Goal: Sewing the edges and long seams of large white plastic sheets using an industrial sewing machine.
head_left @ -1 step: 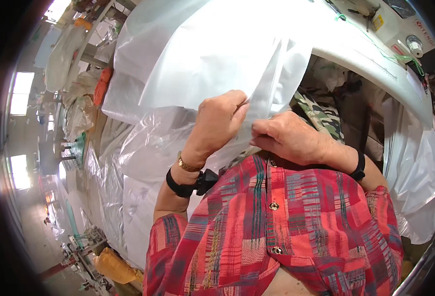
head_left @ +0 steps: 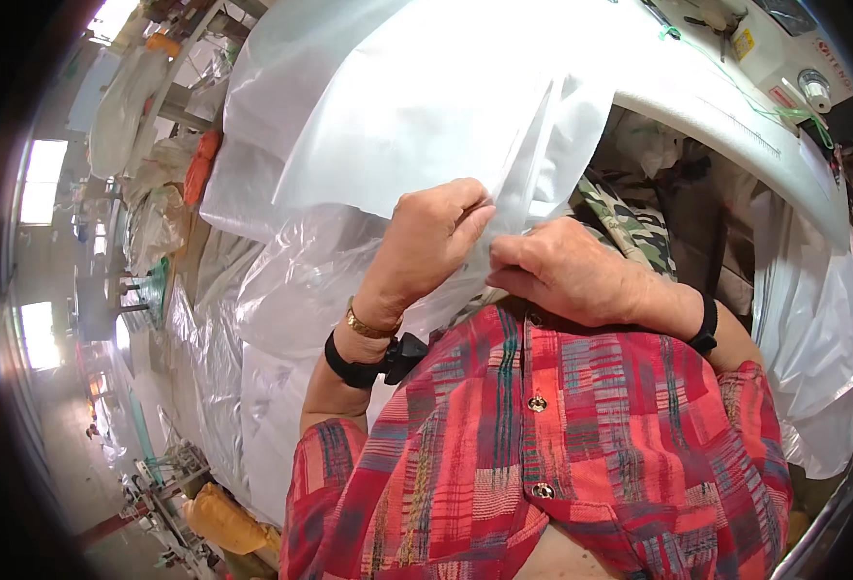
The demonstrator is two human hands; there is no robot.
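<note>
White translucent plastic sheeting [head_left: 397,126] spreads over the table and hangs down toward my lap. My left hand [head_left: 436,232] is closed in a pinch at the sheet's near edge, beside a folded strip [head_left: 541,145] of the same sheeting. Just to its right, a little lower, my right hand [head_left: 572,271] has its fingers curled and pressed together close to my shirt front. The fingertips of the two hands almost meet. A thin bit of clear film seems to lie between them, but what the right fingers hold is hidden.
A white machine [head_left: 784,68] with a knob stands at the far right on the curved white table edge [head_left: 717,121], with green thread by it. More white sheeting [head_left: 813,329] hangs at right. Crumpled clear film [head_left: 310,261] lies at left, near an orange bundle [head_left: 201,166].
My left hand has shifted very slightly right, and its fingertips sit a touch nearer my right hand. The sheeting looks the same.
</note>
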